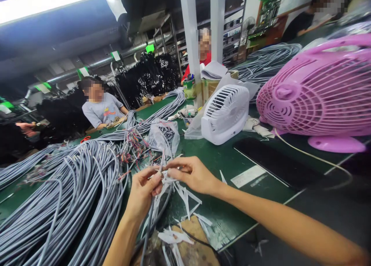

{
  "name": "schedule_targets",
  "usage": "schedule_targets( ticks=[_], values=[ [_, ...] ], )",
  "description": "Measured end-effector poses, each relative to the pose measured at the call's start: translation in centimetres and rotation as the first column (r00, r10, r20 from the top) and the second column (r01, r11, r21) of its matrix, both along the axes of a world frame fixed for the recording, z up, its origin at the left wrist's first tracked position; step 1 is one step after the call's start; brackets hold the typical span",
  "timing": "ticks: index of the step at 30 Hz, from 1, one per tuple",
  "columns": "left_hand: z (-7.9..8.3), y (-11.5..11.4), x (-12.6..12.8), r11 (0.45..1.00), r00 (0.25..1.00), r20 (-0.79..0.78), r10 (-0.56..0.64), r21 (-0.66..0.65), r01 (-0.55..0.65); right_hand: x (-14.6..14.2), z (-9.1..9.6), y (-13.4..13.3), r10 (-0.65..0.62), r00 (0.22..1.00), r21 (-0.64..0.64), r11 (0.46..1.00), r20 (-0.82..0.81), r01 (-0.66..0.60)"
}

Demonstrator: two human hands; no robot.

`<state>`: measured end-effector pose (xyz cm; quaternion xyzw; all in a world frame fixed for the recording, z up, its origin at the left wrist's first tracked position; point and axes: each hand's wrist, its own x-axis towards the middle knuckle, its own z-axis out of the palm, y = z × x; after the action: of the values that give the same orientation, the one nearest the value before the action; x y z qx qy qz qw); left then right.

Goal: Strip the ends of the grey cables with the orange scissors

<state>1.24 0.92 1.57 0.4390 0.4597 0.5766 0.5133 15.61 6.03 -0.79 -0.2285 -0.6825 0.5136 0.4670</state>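
My left hand (145,185) is closed around a grey cable (161,163), pinching it between thumb and fingers. My right hand (193,173) meets it from the other side, thumb and fingers pressed together near the cable; what they pinch is too small to make out. Thin white strips (185,198) hang and lie just below both hands. Behind them, a clear plastic bag (164,136) holds short grey pieces. Bundles of cut cable ends with coloured wires (133,144) lie left of the bag.
Large coils of grey cable (72,196) cover the left of the green table (220,227). At right stand a white fan (226,115) and a pink fan (313,92), with a dark flat pad (275,161) in front. A person (102,107) sits across the table.
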Motion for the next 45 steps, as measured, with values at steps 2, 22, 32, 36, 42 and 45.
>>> schedule_targets(
  ticks=[2, 22, 32, 36, 42, 45],
  values=[
    [-0.2, 0.0, 0.0, 1.000, 1.000, -0.011, 0.003, -0.001, -0.003, 0.0, 0.0, -0.4, 0.013, 0.997, 0.057, 0.998, 0.073, -0.018],
    [1.1, -1.5, -1.1, 0.972, 0.980, -0.081, 0.184, 0.162, -0.170, 0.0, -0.4, 1.5, -0.238, 0.930, 0.145, 0.968, 0.281, 0.203],
    [-0.9, -0.6, 0.5, 0.996, 0.913, -0.405, 0.054, 0.092, -0.018, 1.3, 0.7, 0.2, -0.075, 0.992, 0.064, 0.995, -0.100, 0.082],
    [-1.0, -0.6, 0.3, 0.992, 0.930, -0.352, 0.103, 0.106, -0.070, 1.1, 0.4, 0.4, -0.087, 0.992, 0.063, 0.994, -0.096, 0.093],
    [-1.0, -0.5, -0.1, 0.965, 0.873, -0.450, 0.190, 0.250, -0.081, 0.6, 0.3, -0.3, -0.075, 0.997, 0.210, 0.974, -0.030, 0.079],
    [-0.6, -0.8, 0.0, 0.947, 0.816, -0.545, 0.194, 0.320, -0.012, 0.5, 0.2, -0.6, -0.104, 0.994, 0.303, 0.947, -0.028, 0.108]
  ],
)
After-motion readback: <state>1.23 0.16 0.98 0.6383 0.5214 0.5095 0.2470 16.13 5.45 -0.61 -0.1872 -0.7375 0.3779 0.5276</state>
